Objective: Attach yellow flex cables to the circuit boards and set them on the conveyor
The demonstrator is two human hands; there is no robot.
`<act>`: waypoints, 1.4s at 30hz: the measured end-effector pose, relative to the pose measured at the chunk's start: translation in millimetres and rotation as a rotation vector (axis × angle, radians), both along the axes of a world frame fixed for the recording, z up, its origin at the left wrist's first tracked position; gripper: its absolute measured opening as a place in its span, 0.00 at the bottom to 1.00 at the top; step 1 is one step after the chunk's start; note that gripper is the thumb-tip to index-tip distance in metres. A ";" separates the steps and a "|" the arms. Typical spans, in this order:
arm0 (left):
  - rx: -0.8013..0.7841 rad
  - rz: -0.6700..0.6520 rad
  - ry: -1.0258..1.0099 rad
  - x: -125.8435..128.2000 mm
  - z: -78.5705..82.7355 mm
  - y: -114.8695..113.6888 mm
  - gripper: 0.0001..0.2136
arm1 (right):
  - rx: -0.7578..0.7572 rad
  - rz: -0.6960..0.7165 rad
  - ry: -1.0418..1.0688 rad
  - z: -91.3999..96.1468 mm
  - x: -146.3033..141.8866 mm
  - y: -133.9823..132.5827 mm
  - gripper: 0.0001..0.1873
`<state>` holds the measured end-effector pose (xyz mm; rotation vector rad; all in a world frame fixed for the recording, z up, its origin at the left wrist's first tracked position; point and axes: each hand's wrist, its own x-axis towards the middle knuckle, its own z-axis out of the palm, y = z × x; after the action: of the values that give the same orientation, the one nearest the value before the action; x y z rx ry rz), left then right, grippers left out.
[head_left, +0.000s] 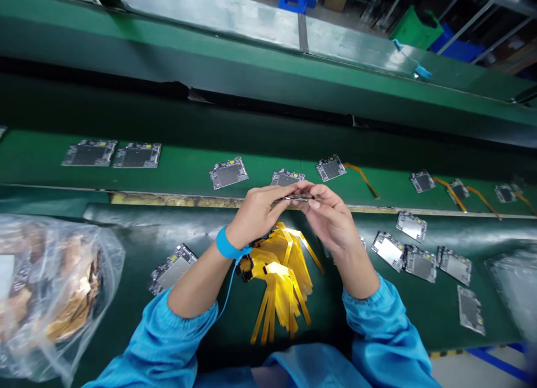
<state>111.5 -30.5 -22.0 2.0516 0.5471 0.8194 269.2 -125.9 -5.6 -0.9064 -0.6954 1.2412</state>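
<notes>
Green bench (438, 321) | held board (298, 197) edge-on, faces unreadable | bag (109, 252) cropped

Passages and obstructions across the bench (132, 279) and the green strip (184, 164) behind it.
At centre, left hand (262, 209) and right hand (329, 214) meet around a held board (298, 197), obstructing the middle; yellow ribbons (289, 287) fill much of the space between the forearms, and a blue cord (230, 287) crosses beside the left one. A wide gap on the strip separates the paired boards (137, 155), left, from the next board (229, 173). A narrow lane runs between the plastic bag (113, 259), lower left, and the nearby board (173, 269); clustered boards (419, 263) obstruct the right.
</notes>
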 end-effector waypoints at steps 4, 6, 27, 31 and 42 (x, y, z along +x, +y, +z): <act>-0.124 0.038 -0.016 1.4 1.7 0.1 0.15 | 0.023 -0.018 -0.222 -6.0 1.7 1.3 0.17; -0.131 0.057 -0.010 1.1 2.2 1.3 0.14 | -0.024 -0.099 -0.425 -12.2 3.0 2.2 0.23; -0.344 0.315 0.069 -5.5 17.0 13.3 0.07 | -0.183 0.338 -1.294 -13.0 -10.6 -10.5 0.03; -0.327 0.212 0.128 -6.7 21.0 13.7 0.10 | -0.009 0.111 -1.114 4.3 2.7 -13.2 0.05; -0.249 0.028 0.301 -3.3 25.7 5.8 0.15 | 0.050 -0.230 -1.292 16.6 15.4 -15.6 0.07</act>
<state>108.1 -24.7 3.6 1.9476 0.8031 0.4324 284.7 -141.5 11.0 -1.6756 -1.5439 0.2924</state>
